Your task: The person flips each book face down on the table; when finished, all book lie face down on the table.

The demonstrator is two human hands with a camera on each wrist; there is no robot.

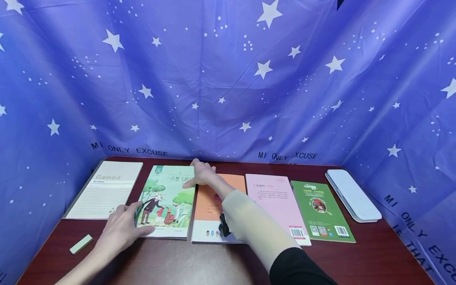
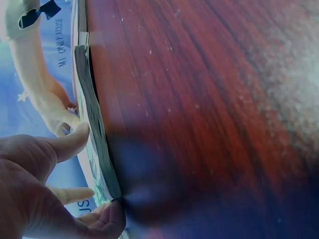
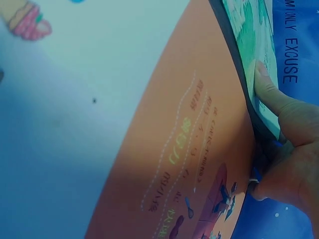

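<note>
A light green picture book (image 1: 165, 206) with drawn figures and trees on its cover lies left of the middle of the table. My left hand (image 1: 121, 225) holds its lower left corner; in the left wrist view the thumb (image 2: 75, 142) lies near the front edge and other fingers curl at the corner. At the upper right corner, my right hand (image 1: 204, 174) grips the book, its thumb (image 3: 269, 89) on the cover and the other fingers at the edge, partly hidden. An orange and white book (image 1: 206, 206) lies just right of it, under my right forearm.
A cream notebook (image 1: 107, 186) lies at the left, with a pale green eraser-like block (image 1: 81, 244) in front. Rightward lie a pink book (image 1: 272, 206), a green book (image 1: 320, 217) and a white case (image 1: 352, 194). Starry blue cloth (image 1: 228, 79) hangs around the table (image 1: 199, 261).
</note>
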